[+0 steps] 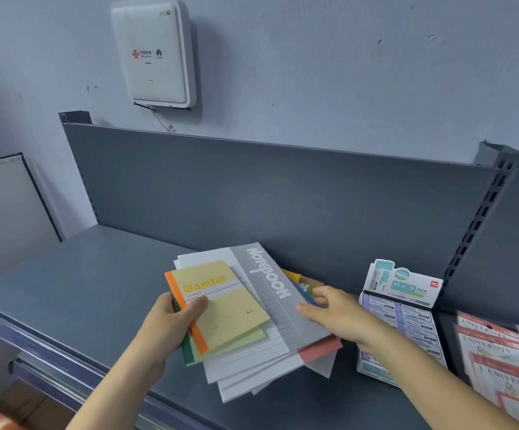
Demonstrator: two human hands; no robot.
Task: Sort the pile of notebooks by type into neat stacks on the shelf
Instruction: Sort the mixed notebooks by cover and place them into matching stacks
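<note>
Only the head view here. The left hand (174,318) has its fingers curled under and its thumb clamped on top of the yellow Gambit notebook (230,308), the one with the orange spine. It looks like the pale green notebook (239,339) directly underneath is in the same grip, with a darker green edge peeking out below the thumb. Both are held tilted, just to the right of that hand and over the near-left part of the pile.

The right hand (335,311) is pretty much flat, fingers straight and laid on the grey Notebook cover (270,287), not gripping anything as far as I can see. Its thumb sits near some small colourful notebooks (306,285) poking out behind the grey one. I can't tell if it actually touches them.

Between the two hands is the messy pile of white lined notebooks (252,367), fanned out at different angles, with a coral notebook (320,352) sticking out under the right wrist. It all sits on the dark grey shelf (81,290).

Just right of the right hand there's a display box of pens (400,308) standing upright, and further right a row of University notebooks (500,352). Up on the wall, well beyond the left hand, hangs a white router box (155,54).
</note>
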